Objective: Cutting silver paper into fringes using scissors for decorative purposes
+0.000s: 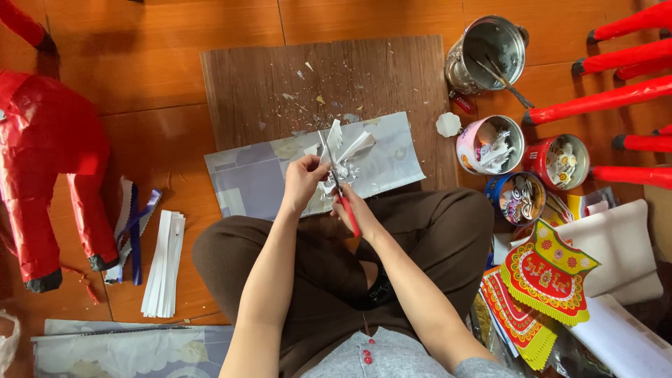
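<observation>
We see thin white paper (343,150), cut into pointed, fringed strips, fanning out stiffly above the hands. The left hand (302,183) is closed around its lower end, pinching it from the left side. The right hand (353,210) is closed on the red plastic handles of a pair of scissors (339,185), whose slim metal blades run upward and cross the paper just right of the left hand's fingers. So the paper sits between both hands and slightly above them, held over a glossy grey-blue printed sheet (259,175) that lies on a dark wood-grain board (280,77) sprinkled with tiny white snippets. The floor (140,42) is smooth orange-brown wood. At the left we note a crinkly red paper animal figure (42,154) and a neat stack of white paper strips (164,262). At the right stand round tins (521,171) full of small cut pieces, a shiny embossed metal pot (486,52), and bright red-and-yellow fringed paper ornaments (542,276)
</observation>
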